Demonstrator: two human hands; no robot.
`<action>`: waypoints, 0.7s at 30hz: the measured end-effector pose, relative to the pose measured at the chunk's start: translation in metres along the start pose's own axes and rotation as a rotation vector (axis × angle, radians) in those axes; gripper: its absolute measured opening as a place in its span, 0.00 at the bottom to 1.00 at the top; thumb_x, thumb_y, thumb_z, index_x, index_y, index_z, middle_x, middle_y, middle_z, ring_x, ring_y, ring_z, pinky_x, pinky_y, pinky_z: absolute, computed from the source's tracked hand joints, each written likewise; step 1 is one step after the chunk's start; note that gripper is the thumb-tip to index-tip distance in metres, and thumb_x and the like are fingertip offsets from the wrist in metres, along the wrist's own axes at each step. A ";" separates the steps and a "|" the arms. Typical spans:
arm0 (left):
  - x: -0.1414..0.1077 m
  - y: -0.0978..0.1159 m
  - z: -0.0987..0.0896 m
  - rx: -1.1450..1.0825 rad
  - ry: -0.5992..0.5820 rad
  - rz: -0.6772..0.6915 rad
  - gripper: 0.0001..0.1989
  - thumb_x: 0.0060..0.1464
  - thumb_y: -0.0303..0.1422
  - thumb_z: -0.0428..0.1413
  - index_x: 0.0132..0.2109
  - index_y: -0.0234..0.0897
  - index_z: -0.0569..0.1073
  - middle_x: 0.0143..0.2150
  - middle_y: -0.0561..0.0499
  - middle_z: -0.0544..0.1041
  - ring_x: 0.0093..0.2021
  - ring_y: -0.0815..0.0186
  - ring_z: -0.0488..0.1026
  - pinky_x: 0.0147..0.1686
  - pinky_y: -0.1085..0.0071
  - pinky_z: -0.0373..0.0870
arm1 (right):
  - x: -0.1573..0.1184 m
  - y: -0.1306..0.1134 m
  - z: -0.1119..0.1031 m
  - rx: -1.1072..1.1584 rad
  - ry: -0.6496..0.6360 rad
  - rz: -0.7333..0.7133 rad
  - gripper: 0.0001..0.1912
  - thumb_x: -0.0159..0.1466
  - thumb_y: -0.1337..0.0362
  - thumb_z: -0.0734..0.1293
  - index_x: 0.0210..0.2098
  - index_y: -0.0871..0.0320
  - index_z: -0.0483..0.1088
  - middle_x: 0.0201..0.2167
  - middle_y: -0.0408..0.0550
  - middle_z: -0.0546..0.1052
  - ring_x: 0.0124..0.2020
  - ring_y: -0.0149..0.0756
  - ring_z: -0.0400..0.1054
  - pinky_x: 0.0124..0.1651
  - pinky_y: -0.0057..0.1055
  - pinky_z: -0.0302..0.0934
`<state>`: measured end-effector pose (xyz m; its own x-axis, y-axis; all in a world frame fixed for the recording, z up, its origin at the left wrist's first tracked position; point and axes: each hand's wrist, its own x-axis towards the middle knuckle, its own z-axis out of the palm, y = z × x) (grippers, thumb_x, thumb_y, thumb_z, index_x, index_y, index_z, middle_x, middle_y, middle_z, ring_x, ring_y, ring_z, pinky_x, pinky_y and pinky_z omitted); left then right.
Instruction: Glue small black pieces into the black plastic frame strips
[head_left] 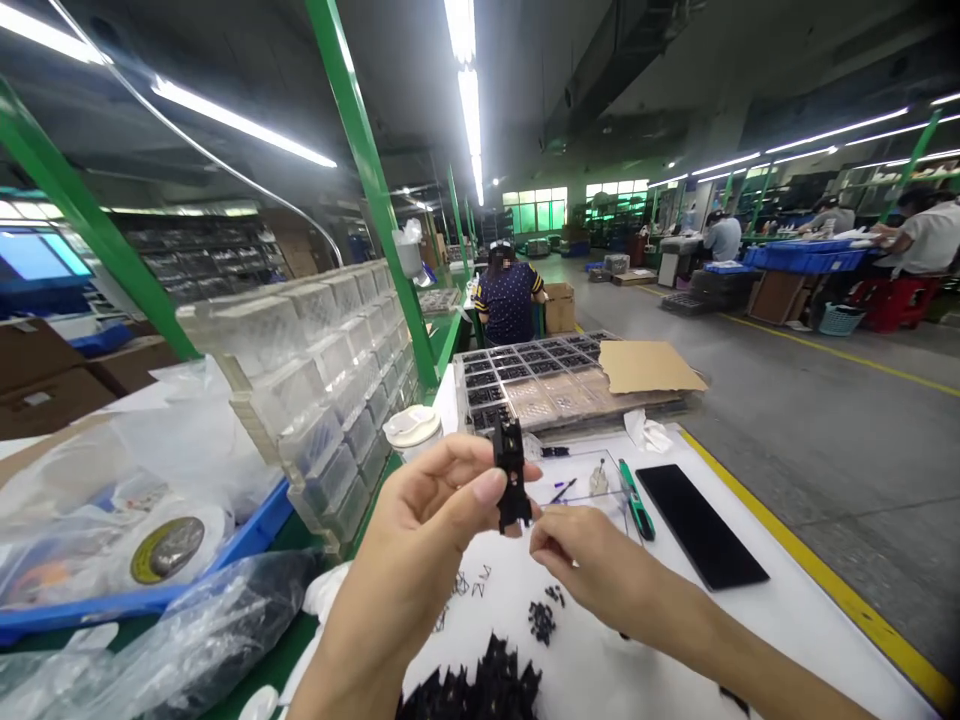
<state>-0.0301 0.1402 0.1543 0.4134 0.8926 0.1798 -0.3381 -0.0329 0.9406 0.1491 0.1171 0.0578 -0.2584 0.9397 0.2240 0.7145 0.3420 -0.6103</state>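
Note:
My left hand (pixel 439 510) pinches a small black plastic part (pixel 510 475) upright between thumb and fingers, raised above the white worktop. Close by its lower end is my right hand (pixel 574 540), its fingers curled together; what they hold, if anything, is too small to make out. Beneath the hands lies a heap of similar black parts (pixel 480 690). A little pile of tiny black pieces (pixel 541 622) sits to its right. Thin bent wire pieces (pixel 480 580) are scattered on the worktop near my left wrist.
A green utility knife (pixel 637 500) and a black flat slab (pixel 701 525) lie at right. Behind stands a divided tray (pixel 540 380) under cardboard (pixel 651 366). Clear plastic drawers (pixel 330 370) and a blue bin (pixel 255 540) line the left. A co-worker (pixel 510 300) sits ahead.

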 end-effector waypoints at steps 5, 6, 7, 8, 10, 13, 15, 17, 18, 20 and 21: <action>0.005 0.003 -0.001 -0.032 0.018 -0.056 0.08 0.54 0.36 0.67 0.38 0.37 0.79 0.35 0.48 0.84 0.30 0.70 0.77 0.31 0.79 0.72 | -0.008 -0.033 -0.083 0.338 0.355 -0.009 0.04 0.66 0.65 0.69 0.34 0.53 0.77 0.29 0.42 0.79 0.30 0.33 0.74 0.32 0.27 0.68; 0.006 0.003 0.002 -0.032 0.020 -0.061 0.09 0.53 0.37 0.68 0.38 0.38 0.79 0.35 0.48 0.84 0.29 0.70 0.77 0.32 0.79 0.72 | -0.011 -0.039 -0.094 0.398 0.391 -0.039 0.04 0.65 0.65 0.70 0.34 0.52 0.78 0.29 0.42 0.79 0.30 0.33 0.75 0.31 0.26 0.69; 0.006 0.003 0.006 -0.037 0.021 -0.063 0.10 0.52 0.37 0.68 0.38 0.38 0.79 0.34 0.48 0.84 0.29 0.70 0.76 0.32 0.78 0.72 | -0.014 -0.045 -0.103 0.466 0.418 -0.076 0.03 0.65 0.64 0.70 0.35 0.52 0.78 0.28 0.41 0.79 0.29 0.32 0.75 0.30 0.24 0.69; 0.007 0.003 0.011 -0.049 0.025 -0.068 0.10 0.51 0.38 0.69 0.38 0.38 0.79 0.33 0.48 0.84 0.29 0.69 0.76 0.31 0.78 0.72 | -0.016 -0.050 -0.109 0.546 0.441 -0.113 0.03 0.65 0.64 0.71 0.35 0.52 0.78 0.27 0.41 0.79 0.28 0.31 0.75 0.29 0.23 0.70; 0.007 0.004 0.021 -0.052 0.044 -0.086 0.11 0.49 0.38 0.70 0.37 0.38 0.80 0.31 0.48 0.83 0.28 0.68 0.75 0.30 0.77 0.71 | -0.017 -0.059 -0.112 0.682 0.483 -0.180 0.02 0.64 0.66 0.72 0.34 0.53 0.78 0.25 0.40 0.78 0.25 0.29 0.74 0.28 0.21 0.70; 0.008 0.007 0.035 0.010 0.074 -0.097 0.13 0.48 0.40 0.70 0.36 0.37 0.81 0.28 0.50 0.79 0.27 0.66 0.74 0.28 0.74 0.71 | -0.012 -0.065 -0.108 0.725 0.482 -0.245 0.04 0.64 0.69 0.72 0.33 0.55 0.77 0.27 0.40 0.79 0.26 0.28 0.74 0.30 0.21 0.71; 0.010 0.010 0.040 0.058 0.083 -0.072 0.13 0.48 0.41 0.70 0.36 0.38 0.81 0.28 0.51 0.78 0.27 0.66 0.74 0.27 0.74 0.71 | -0.009 -0.065 -0.105 0.674 0.499 -0.267 0.04 0.64 0.70 0.72 0.33 0.56 0.77 0.28 0.40 0.79 0.29 0.29 0.75 0.33 0.22 0.71; 0.011 0.013 0.043 0.093 0.085 -0.045 0.12 0.48 0.41 0.70 0.35 0.39 0.81 0.27 0.52 0.78 0.26 0.67 0.73 0.27 0.75 0.71 | -0.007 -0.064 -0.104 0.621 0.559 -0.273 0.04 0.63 0.70 0.72 0.32 0.56 0.77 0.27 0.40 0.79 0.29 0.29 0.74 0.34 0.23 0.70; 0.012 0.013 0.043 0.112 0.080 -0.031 0.12 0.48 0.42 0.70 0.35 0.39 0.82 0.27 0.52 0.78 0.26 0.68 0.73 0.26 0.76 0.71 | -0.007 -0.063 -0.104 0.598 0.587 -0.274 0.04 0.63 0.70 0.72 0.32 0.56 0.77 0.27 0.40 0.79 0.29 0.30 0.73 0.33 0.24 0.69; 0.013 0.012 0.042 0.154 0.073 0.001 0.12 0.49 0.42 0.69 0.35 0.40 0.82 0.27 0.53 0.79 0.26 0.69 0.73 0.26 0.78 0.71 | -0.006 -0.063 -0.104 0.562 0.609 -0.287 0.05 0.63 0.70 0.72 0.31 0.56 0.77 0.27 0.40 0.78 0.28 0.30 0.72 0.32 0.24 0.67; 0.013 0.011 0.040 0.181 0.070 0.018 0.12 0.49 0.43 0.69 0.36 0.41 0.82 0.27 0.53 0.79 0.26 0.69 0.74 0.26 0.79 0.71 | -0.006 -0.062 -0.104 0.552 0.613 -0.295 0.05 0.62 0.70 0.72 0.31 0.56 0.76 0.27 0.40 0.78 0.28 0.30 0.72 0.32 0.25 0.67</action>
<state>0.0055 0.1339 0.1783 0.3466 0.9201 0.1823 -0.1842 -0.1238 0.9751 0.1736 0.0900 0.1734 0.1256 0.7002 0.7028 0.2164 0.6720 -0.7082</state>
